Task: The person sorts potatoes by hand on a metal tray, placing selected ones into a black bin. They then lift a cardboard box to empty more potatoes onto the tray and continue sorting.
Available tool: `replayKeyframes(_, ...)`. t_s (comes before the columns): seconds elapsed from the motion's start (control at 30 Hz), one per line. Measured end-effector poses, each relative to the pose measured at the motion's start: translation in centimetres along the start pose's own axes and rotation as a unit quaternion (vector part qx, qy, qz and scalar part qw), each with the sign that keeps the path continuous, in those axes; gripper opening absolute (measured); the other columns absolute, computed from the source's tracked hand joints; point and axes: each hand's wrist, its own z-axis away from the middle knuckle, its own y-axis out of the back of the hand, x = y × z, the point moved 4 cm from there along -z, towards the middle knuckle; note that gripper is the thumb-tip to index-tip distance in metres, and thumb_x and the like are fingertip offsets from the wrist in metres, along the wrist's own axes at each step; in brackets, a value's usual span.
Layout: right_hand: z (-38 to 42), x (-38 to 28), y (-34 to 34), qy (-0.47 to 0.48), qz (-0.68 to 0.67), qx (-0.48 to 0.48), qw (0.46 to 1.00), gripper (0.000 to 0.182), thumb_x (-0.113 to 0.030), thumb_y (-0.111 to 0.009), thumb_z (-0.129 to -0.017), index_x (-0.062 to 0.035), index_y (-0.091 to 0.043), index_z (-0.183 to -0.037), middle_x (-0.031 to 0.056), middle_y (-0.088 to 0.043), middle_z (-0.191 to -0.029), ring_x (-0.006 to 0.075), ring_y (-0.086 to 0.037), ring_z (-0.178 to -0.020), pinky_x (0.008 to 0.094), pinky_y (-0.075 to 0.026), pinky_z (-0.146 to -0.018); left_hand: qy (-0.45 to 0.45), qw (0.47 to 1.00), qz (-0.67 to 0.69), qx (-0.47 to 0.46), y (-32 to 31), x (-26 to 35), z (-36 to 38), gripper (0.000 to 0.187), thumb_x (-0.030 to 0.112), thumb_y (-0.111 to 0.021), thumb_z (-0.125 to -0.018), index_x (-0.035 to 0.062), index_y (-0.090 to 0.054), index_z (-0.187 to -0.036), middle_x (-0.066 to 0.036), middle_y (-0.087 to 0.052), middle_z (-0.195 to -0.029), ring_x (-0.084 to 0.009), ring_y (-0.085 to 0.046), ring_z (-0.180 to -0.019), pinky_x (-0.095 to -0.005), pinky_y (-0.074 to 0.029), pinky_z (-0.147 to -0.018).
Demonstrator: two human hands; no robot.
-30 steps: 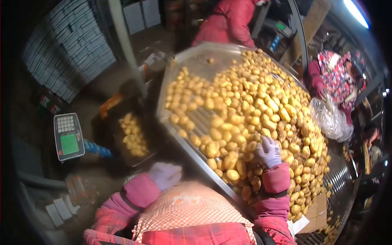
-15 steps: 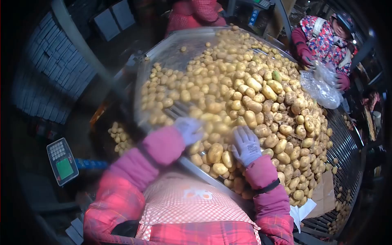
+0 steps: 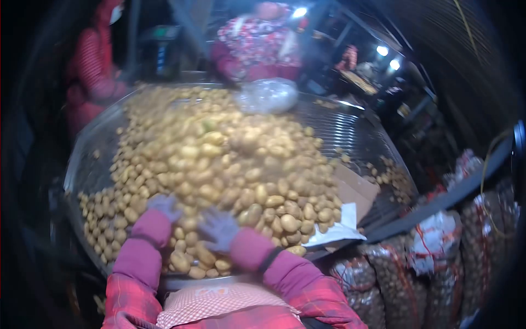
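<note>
Both gloved – L hand & R hand palm-down on potatoes, fingers spread

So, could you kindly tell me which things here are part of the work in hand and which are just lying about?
In hand:
- left hand, on the potatoes
- right hand, on the potatoes
- potatoes
- metal table

Lying about:
- filled mesh sacks
- cardboard piece
- white paper

A big heap of small yellow potatoes lies on the round metal table. They are smooth and roundish. The heap fills the left and near side, right up to the near edge.
</note>
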Motion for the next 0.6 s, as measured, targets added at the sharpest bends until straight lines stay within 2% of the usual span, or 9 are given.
replayKeyframes(0.03, 0.0, 0.0, -0.2, -0.010, -0.004, 0.013, 1.000, 0.077, -0.049, -0.055, -0.076, -0.0194, -0.025, -0.140, 0.0125, -0.015, -0.148, 0.0350, -0.008, -0.137, 0.0575, -0.019, -0.102, -0.020, 1.000, -0.002, -0.002, -0.1, -0.2, -0.3, 0.054, 0.049, -0.056, -0.072, 0.0120, -0.054, -0.111, -0.017, -0.058, -0.103, -0.0320, -0.053, -0.102, -0.0443, -0.041, -0.088)
replayKeyframes(0.1, -0.2, -0.5, -0.6, -0.025, -0.014, 0.024, 0.999, 0.076, -0.047, -0.056, -0.076, -0.0205, -0.026, -0.140, 0.0113, -0.015, -0.148, 0.0349, -0.008, -0.137, 0.0573, -0.020, -0.102, 0.032, 0.998, 0.057, -0.010, -0.3, -1.6, -0.3, 0.049, 0.045, -0.057, -0.074, 0.0123, -0.054, -0.110, -0.016, -0.057, -0.105, -0.0317, -0.052, -0.103, -0.0440, -0.041, -0.088)
replayKeyframes(0.17, -0.3, -0.6, -0.6, -0.038, 0.003, 0.022, 0.999, 0.073, -0.045, -0.056, -0.076, -0.0218, -0.027, -0.139, 0.0095, -0.016, -0.148, 0.0344, -0.008, -0.136, 0.0568, -0.021, -0.102, 0.022, 0.998, 0.051, -0.025, -0.1, -2.1, -0.3, 0.048, 0.045, -0.056, -0.074, 0.0125, -0.054, -0.109, -0.016, -0.057, -0.106, -0.0318, -0.051, -0.104, -0.0436, -0.042, -0.088)
replayKeyframes(0.27, -0.4, -0.8, -1.0, -0.057, 0.011, 0.031, 0.998, 0.071, -0.043, -0.056, -0.076, -0.0213, -0.029, -0.138, 0.0090, -0.017, -0.147, 0.0336, -0.009, -0.136, 0.0567, -0.021, -0.101, 0.027, 0.998, 0.044, -0.040, 3.3, -1.8, 2.0, 0.044, 0.042, -0.057, -0.075, 0.0123, -0.055, -0.108, -0.014, -0.057, -0.107, -0.0329, -0.051, -0.106, -0.0421, -0.043, -0.087)
replayKeyframes(0.33, -0.2, -1.1, -0.9, -0.071, -0.002, 0.027, 0.997, 0.069, -0.042, -0.054, -0.077, -0.0214, -0.029, -0.138, 0.0088, -0.017, -0.147, 0.0335, -0.009, -0.136, 0.0566, -0.022, -0.101, -0.144, 0.983, -0.110, 0.011, 4.8, -1.0, 4.1, 0.034, 0.035, -0.058, -0.074, 0.0087, -0.062, -0.094, -0.013, -0.056, -0.101, -0.0316, -0.053, -0.097, -0.0418, -0.043, -0.084)
replayKeyframes(0.43, 0.1, -1.4, -1.2, -0.077, 0.012, 0.088, 0.993, 0.067, -0.042, -0.052, -0.079, -0.0217, -0.029, -0.138, 0.0091, -0.021, -0.146, 0.0337, -0.012, -0.136, 0.0546, -0.022, -0.101, -0.078, 0.993, -0.040, 0.080, -0.4, -5.3, 2.5, 0.036, 0.035, -0.063, -0.068, 0.0092, -0.063, -0.093, -0.011, -0.055, -0.101, -0.0325, -0.050, -0.098, -0.0429, -0.040, -0.087)
replayKeyframes(0.47, 0.2, -1.4, -1.3, -0.077, 0.013, 0.091, 0.993, 0.067, -0.042, -0.052, -0.079, -0.0217, -0.029, -0.138, 0.0091, -0.021, -0.146, 0.0337, -0.012, -0.136, 0.0546, -0.022, -0.101, -0.079, 0.993, -0.042, 0.083, -0.7, -6.2, 3.1, 0.036, 0.035, -0.063, -0.068, 0.0092, -0.063, -0.093, -0.011, -0.055, -0.101, -0.0325, -0.050, -0.098, -0.0429, -0.040, -0.087)
replayKeyframes(0.53, 0.6, -1.5, -1.5, -0.079, 0.034, 0.128, 0.988, 0.066, -0.042, -0.051, -0.079, -0.0222, -0.028, -0.138, 0.0106, -0.024, -0.144, 0.0330, -0.015, -0.135, 0.0515, -0.023, -0.101, -0.102, 0.992, -0.040, 0.054, -1.7, -7.7, 4.6, 0.041, 0.040, -0.060, -0.067, 0.0169, -0.062, -0.101, -0.007, -0.050, -0.117, -0.0289, -0.040, -0.112, -0.0420, -0.031, -0.097)
replayKeyframes(0.6, 1.9, -1.7, -1.6, -0.068, 0.044, 0.158, 0.984, 0.063, -0.042, -0.050, -0.080, -0.0199, -0.032, -0.137, 0.0128, -0.027, -0.142, 0.0335, -0.022, -0.132, 0.0480, -0.025, -0.101, -0.121, 0.988, -0.033, 0.088, -2.9, -10.2, 5.2, 0.042, 0.042, -0.060, -0.067, 0.0170, -0.063, -0.100, -0.008, -0.050, -0.117, -0.0312, -0.037, -0.114, -0.0430, -0.029, -0.097)
